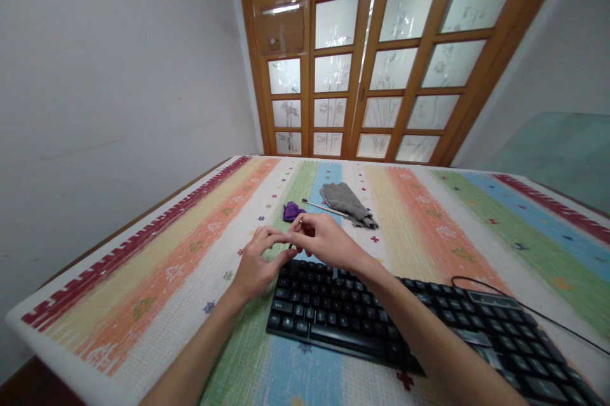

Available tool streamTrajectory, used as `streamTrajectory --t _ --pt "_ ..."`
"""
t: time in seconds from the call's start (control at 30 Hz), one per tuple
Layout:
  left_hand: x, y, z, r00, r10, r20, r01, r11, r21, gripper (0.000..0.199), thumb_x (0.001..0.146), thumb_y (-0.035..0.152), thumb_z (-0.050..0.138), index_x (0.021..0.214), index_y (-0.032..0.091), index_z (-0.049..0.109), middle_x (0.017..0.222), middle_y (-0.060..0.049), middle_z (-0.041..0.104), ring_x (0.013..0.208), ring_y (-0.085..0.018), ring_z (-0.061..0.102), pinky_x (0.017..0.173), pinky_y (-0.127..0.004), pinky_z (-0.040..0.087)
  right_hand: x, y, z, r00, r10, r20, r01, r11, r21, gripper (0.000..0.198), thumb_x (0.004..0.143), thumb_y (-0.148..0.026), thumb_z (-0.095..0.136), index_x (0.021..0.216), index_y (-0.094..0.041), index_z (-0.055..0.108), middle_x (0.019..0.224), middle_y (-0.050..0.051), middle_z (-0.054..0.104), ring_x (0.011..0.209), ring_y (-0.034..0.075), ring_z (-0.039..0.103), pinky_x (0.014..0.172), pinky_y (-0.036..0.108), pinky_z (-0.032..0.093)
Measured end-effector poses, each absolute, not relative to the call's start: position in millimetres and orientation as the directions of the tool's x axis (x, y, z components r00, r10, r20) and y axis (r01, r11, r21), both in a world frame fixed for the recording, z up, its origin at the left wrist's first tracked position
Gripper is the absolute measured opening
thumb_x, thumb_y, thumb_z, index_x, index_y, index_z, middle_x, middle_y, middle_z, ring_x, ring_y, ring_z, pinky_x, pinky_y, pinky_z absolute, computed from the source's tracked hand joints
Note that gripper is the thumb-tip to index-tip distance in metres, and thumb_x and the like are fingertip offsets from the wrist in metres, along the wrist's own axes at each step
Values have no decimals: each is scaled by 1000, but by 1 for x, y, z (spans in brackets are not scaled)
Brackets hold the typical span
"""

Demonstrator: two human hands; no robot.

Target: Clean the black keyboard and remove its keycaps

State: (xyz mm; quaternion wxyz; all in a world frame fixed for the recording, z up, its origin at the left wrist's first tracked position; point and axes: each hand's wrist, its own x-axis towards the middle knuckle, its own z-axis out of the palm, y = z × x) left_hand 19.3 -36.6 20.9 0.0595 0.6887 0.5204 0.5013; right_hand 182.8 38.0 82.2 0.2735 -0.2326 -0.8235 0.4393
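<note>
Fingertips meet above the upper left corner of a black keyboard (350, 311) as we bring both hands close together around a small slim dark item (291, 245). Our right hand (320, 239), reaching in over the keys, pinches the item between thumb and bunched fingers. Our left hand (262, 258) arches just beside it, thumb and fingers curved toward the same spot; we cannot tell whether they grip it. The item itself, mostly hidden by our fingers, is too small to identify.

Just beyond our fingertips lies a crumpled purple cloth (292, 211). To its right, a thin rod (324, 207) with a dark tip rests at a slant, its far end meeting a rumpled grey cloth (347, 201). The keyboard stretches away to our right, partly covered by our forearm, and a black cable (562, 328) curves from its back edge across a striped tablecloth (185, 272). Wooden doors (357, 85) with plant-patterned glass panes stand behind the table, beside a pale wall (119, 75).
</note>
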Motion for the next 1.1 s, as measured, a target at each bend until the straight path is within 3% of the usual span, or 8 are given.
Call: streamTrajectory --t 0.27,0.5,0.77,1.1 --pt "15 -32 19 -39 879 475 627 -349 697 18 83 35 69 91 20 70 90 -4 65 86 -18 56 77 -29 43 185 41 79 -791 551 264 246 683 -688 23 91 -28 56 80 -14 71 71 3 70 64 13 59 59 23 36" --pt "13 -30 16 -26 916 399 614 -301 730 21 80 37 69 91 19 68 92 -4 64 88 -19 56 73 -28 44 183 41 72 -793 562 234 322 714 -622 21 90 -21 54 85 -13 72 82 7 73 75 16 64 65 24 38" --pt "11 -28 18 -27 937 349 625 -257 737 20 79 34 67 92 19 69 91 -4 67 86 -19 58 72 -27 45 176 45 64 -752 623 214 328 636 -699 21 86 -15 52 80 -12 72 65 3 68 63 14 62 60 23 39" --pt "8 -33 24 60 967 249 627 -230 744 26 86 37 58 99 19 71 100 -6 71 90 -19 61 75 -28 48 181 47 50 -732 655 186 274 534 -800 23 85 -17 49 76 -12 69 68 4 70 58 12 62 57 22 42"
